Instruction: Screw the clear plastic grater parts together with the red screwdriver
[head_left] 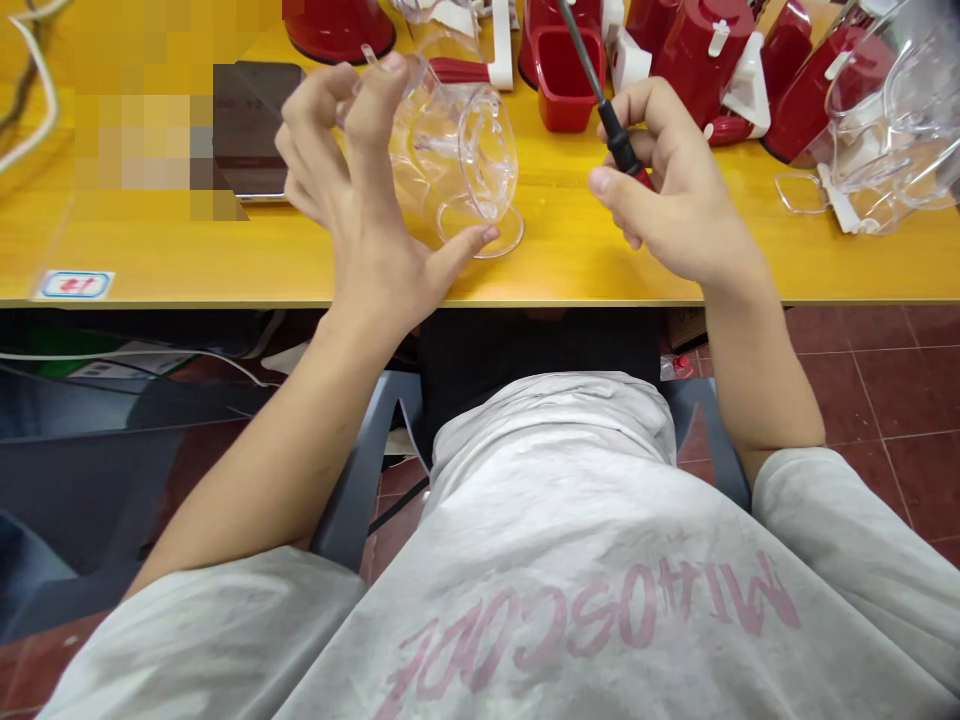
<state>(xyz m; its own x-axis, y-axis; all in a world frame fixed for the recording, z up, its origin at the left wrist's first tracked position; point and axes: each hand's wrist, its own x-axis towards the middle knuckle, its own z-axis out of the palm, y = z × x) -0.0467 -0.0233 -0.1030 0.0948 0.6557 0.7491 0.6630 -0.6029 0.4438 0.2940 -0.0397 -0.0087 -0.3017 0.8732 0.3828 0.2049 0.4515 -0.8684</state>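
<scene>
My right hand [675, 190] grips a screwdriver [616, 132] by its black and red handle, the metal shaft pointing up and away from me. A clear plastic jug [454, 150] lies on its side on the yellow table, its round end facing right. Around its near left side my left hand [371, 180] is spread, thumb apart from the fingers; whether it touches the jug I cannot tell. By the thumb is a thin clear ring [517, 238], partly behind the jug.
Red plastic housings [705, 60] and a small red bin [570, 85] stand along the back. More clear jugs [892, 120] sit at the right, beside a clear loop with a white piece [844, 205]. A dark phone-like slab [259, 130] lies left of my hand.
</scene>
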